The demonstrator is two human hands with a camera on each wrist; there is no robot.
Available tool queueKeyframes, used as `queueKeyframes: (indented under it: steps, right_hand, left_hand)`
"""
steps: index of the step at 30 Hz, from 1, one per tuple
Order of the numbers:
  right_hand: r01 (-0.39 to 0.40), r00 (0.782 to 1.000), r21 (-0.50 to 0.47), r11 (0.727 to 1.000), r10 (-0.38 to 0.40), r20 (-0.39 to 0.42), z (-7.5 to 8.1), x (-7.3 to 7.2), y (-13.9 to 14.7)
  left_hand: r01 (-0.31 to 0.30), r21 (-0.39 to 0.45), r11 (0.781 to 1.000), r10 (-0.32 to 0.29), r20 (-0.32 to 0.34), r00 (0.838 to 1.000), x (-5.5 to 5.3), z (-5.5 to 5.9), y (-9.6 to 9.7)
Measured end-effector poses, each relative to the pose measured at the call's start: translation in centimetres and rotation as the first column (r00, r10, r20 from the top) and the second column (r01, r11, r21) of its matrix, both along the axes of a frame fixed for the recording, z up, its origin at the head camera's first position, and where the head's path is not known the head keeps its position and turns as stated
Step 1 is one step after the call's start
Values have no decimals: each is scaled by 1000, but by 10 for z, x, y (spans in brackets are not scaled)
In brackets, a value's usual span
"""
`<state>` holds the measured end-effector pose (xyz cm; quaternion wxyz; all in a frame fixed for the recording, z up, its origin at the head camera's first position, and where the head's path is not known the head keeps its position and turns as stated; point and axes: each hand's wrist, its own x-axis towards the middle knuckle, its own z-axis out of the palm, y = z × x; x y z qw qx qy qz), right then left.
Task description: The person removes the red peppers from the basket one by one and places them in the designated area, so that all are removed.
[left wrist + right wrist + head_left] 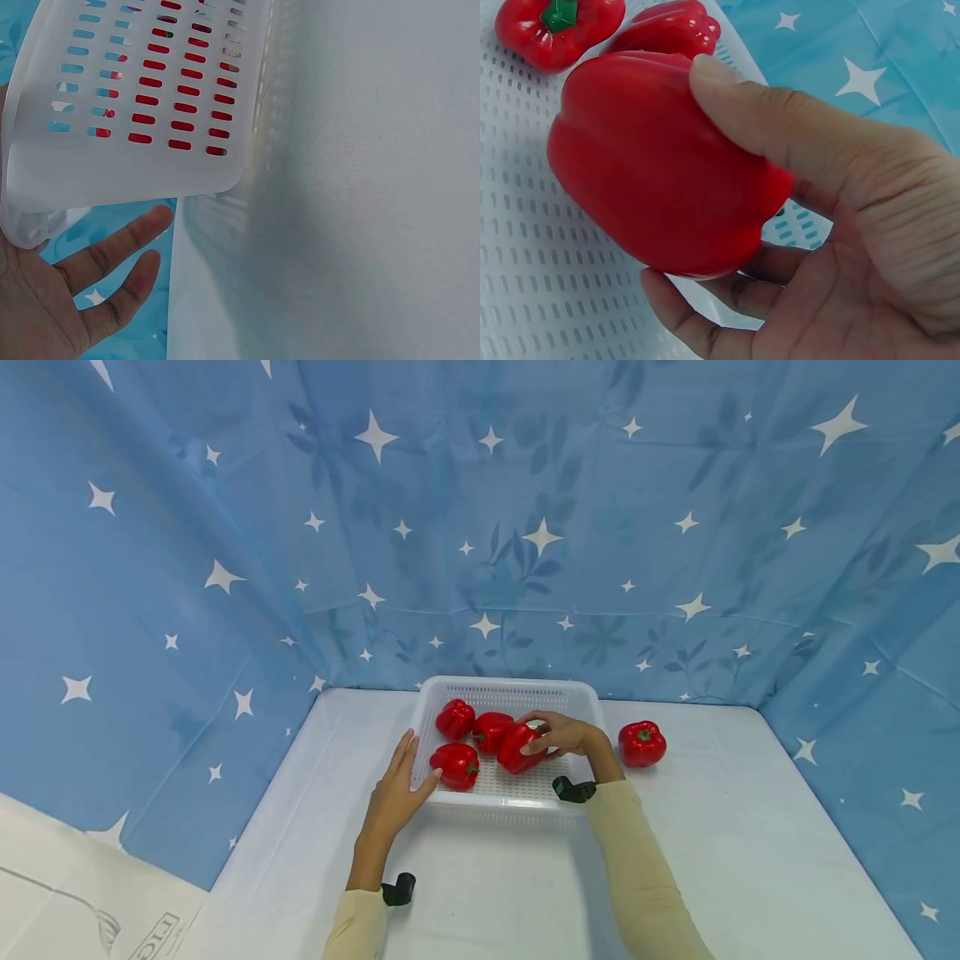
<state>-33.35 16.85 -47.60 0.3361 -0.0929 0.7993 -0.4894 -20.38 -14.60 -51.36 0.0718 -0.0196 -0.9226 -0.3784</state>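
A white perforated plastic basket [517, 804] stands on the table with several red bell peppers in it. Over its right half my right hand [564, 732] grips a red bell pepper [519, 750], thumb on one side and fingers curled round the other; the right wrist view shows this pepper [660, 165] close up. My left hand [393, 789] lies along the basket's left side, thumb over the rim beside the front-left pepper [456, 766]. In the left wrist view, two fingers [120, 244] extend straight below the basket wall [150, 172].
Another red bell pepper [642, 744] sits on the white table [720, 827], just right of the basket. A blue star-patterned curtain [480, 527] hangs behind and at both sides. Two more peppers, one at the back left [454, 719] and one in the middle [491, 732], lie in the basket.
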Motion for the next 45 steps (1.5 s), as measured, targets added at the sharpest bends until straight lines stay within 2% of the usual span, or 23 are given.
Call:
queueKeyframes:
  steps: [18, 22, 30, 35, 40, 45]
  right_hand:
    - [96, 986, -143, 985, -114, -123, 13, 6, 18]
    - [115, 973, -146, 983, -141, -184, 18, 8, 23]
    - [153, 931, -164, 975, -197, -307, 29, 19, 32]
    - [162, 910, -229, 960, -235, -342, 31, 22, 37]
    - [147, 902, -291, 945, -249, -352, 32, 25, 41]
    - [171, 895, -312, 935, -280, -348, 30, 28, 44]
  left_hand:
    - [8, -11, 1000, -8, -2, 1000, 0, 0, -1]
    - [6, -5, 1000, -6, -3, 1000, 0, 1, 0]
    - [5, 1, 1000, -5, -9, 1000, 0, -1, 0]
    - [1, 4, 1000, -1, -12, 1000, 0, -1, 0]
    - [-4, 0, 1000, 4, -6, 1000, 1, -2, -1]
    - [-8, -6, 1000, 8, -2, 1000, 1, -1, -1]
